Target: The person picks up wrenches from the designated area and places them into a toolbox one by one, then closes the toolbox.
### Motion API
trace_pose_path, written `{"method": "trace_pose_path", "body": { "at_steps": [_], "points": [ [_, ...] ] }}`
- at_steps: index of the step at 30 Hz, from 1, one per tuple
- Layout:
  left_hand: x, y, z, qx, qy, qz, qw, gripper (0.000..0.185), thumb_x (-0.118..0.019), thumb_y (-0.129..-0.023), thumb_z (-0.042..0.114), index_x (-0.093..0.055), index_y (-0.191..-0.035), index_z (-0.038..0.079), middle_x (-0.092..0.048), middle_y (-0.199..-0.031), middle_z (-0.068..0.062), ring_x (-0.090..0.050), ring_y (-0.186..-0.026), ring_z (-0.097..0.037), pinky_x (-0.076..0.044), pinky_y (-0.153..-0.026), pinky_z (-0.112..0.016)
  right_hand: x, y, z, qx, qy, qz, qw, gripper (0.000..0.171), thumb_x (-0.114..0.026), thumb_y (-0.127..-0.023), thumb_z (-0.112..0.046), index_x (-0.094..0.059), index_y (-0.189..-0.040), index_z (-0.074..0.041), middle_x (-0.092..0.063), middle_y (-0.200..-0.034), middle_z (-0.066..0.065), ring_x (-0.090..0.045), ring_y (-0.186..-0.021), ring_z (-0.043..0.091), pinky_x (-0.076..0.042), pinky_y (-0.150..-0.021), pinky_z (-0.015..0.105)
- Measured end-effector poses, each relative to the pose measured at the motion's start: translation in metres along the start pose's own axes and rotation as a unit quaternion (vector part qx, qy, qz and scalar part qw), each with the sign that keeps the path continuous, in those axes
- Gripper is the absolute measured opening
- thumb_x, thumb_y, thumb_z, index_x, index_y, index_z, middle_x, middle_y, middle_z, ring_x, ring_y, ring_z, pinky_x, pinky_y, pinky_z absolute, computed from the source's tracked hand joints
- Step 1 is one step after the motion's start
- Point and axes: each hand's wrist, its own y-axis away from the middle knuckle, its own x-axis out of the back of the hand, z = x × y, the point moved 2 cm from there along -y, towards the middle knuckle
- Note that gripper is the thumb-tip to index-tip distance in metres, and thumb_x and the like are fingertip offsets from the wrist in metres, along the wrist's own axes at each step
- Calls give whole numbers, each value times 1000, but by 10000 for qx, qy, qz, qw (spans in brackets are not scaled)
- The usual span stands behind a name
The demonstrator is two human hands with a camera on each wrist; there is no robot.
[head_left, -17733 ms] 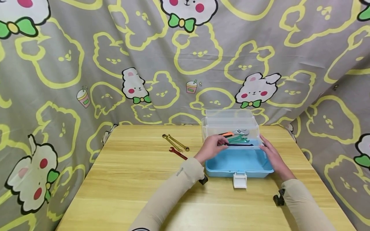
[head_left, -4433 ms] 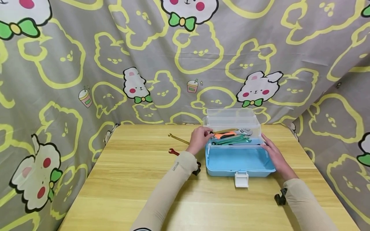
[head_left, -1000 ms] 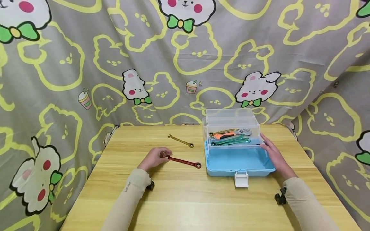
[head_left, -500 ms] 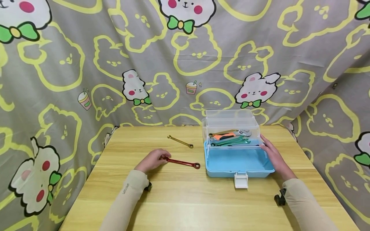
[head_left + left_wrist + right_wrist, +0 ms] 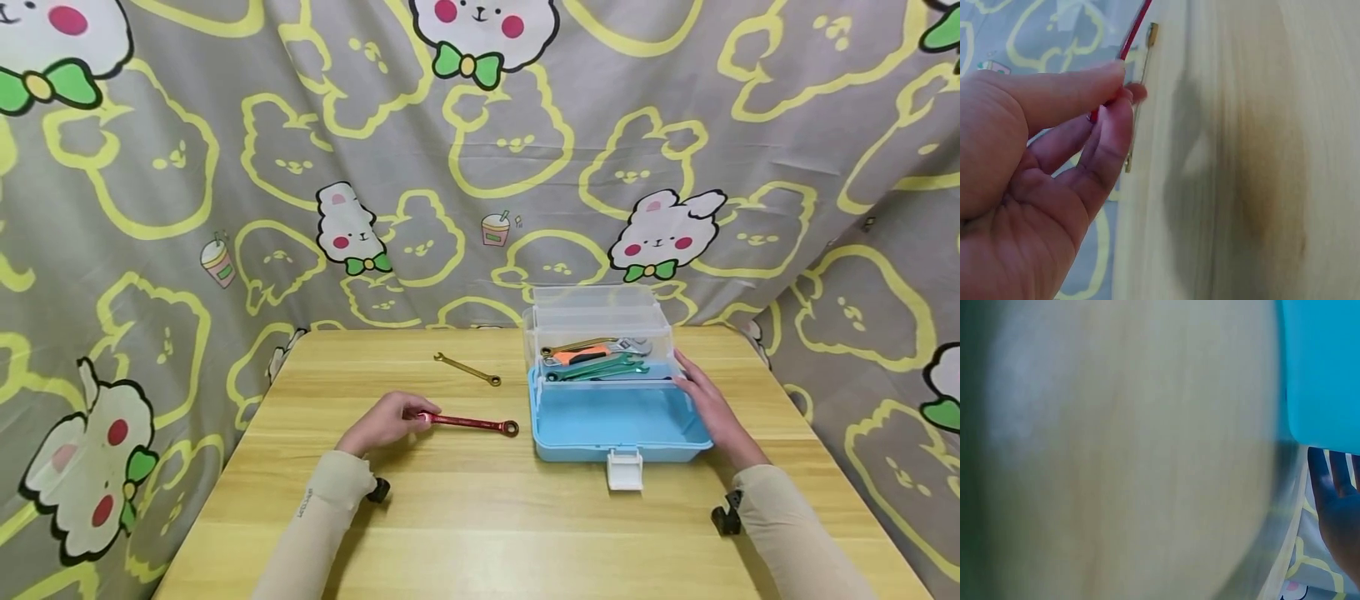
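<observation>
My left hand pinches a red ratchet wrench by its left end, between thumb and fingertips. In the left wrist view the red wrench is off the table, with a shadow below. My right hand rests with straight fingers along the right side of the open blue toolbox; the right wrist view shows its fingers against the blue wall. A gold wrench lies on the table behind the red one.
The toolbox's clear tray holds a gold wrench, an orange-and-black handled tool, an adjustable wrench and green wrenches. A white latch hangs at the front. A patterned curtain surrounds the wooden table.
The left hand put a dark tool, then a gold wrench, in the tray. It has since moved left, taken the red wrench's end and drawn back slightly. The right hand stays on the box.
</observation>
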Motion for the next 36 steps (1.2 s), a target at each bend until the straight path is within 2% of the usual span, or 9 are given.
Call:
{"method": "trace_pose_path", "body": {
  "at_steps": [7, 10, 15, 20, 22, 29, 33, 36],
  "points": [
    [2, 3, 5, 56, 372, 26, 9993, 23, -73, -96, 9, -78, -118, 15, -76, -107, -8, -67, -92, -15, -55, -79, -26, 0, 1, 1, -66, -15, -17, 10000, 66, -31, -113, -46, 0, -167, -26, 9, -174, 15, 5, -155, 55, -1, -116, 81],
    [2, 3, 2, 59, 677, 49, 9977, 21, -75, -96, 11, -78, -116, 15, -75, -107, -8, -67, -93, -16, -56, -81, -26, 0, 2, 0, -94, 0, -27, 10000, 66, -31, -112, -48, 0, -167, -28, 10, -174, 15, 5, -155, 56, -2, -115, 82],
    [0, 3, -2, -61, 1098, -97, 9939, 22, -74, -97, 14, -76, -119, 11, -75, -110, -14, -68, -95, -17, -58, -84, -31, 0, 4, 0, -107, 8, -40, 9999, 68, -31, -111, -54, 1, -167, -32, 10, -174, 13, 5, -155, 56, -2, -114, 83],
    [-1, 3, -1, -17, 1587, -246, 9870, 28, -73, -98, 16, -74, -123, 6, -72, -116, -23, -68, -102, -33, -59, -90, -46, -1, 5, -1, -74, 24, -39, 10000, 69, -31, -110, -56, 1, -167, -33, 10, -174, 12, 4, -155, 56, -2, -113, 84],
    [-2, 3, 1, 18, 1708, -297, 9849, 28, -73, -98, 18, -74, -123, 5, -71, -117, -25, -68, -103, -39, -59, -90, -48, -1, 5, -1, -33, 21, -31, 10000, 68, -31, -111, -55, 0, -167, -32, 10, -174, 13, 4, -155, 56, -3, -114, 83],
    [-5, 3, 5, 182, 1852, -344, 9819, 27, -71, -100, 24, -74, -121, 8, -67, -110, -32, -66, -95, -40, -58, -86, -43, 0, 4, -1, 28, 39, 3, 10000, 67, -31, -112, -50, 0, -167, -29, 9, -174, 14, 4, -155, 56, -2, -115, 82],
    [-7, 5, 6, 217, 1896, -196, 9814, 28, -72, -99, 22, -74, -122, 6, -67, -114, -32, -66, -99, -45, -58, -88, -45, -1, 3, 1, -52, 97, 2, 9999, 66, -30, -112, -50, 0, -167, -29, 9, -174, 14, 3, -155, 56, -3, -115, 82],
    [-7, 6, 5, 172, 1886, -41, 9819, 28, -74, -98, 19, -74, -121, 4, -69, -117, -28, -66, -100, -47, -59, -88, -46, 0, 3, 1, -91, 152, 3, 9998, 67, -30, -112, -51, 1, -167, -30, 10, -174, 14, 3, -155, 56, -4, -114, 83]
  ]
}}
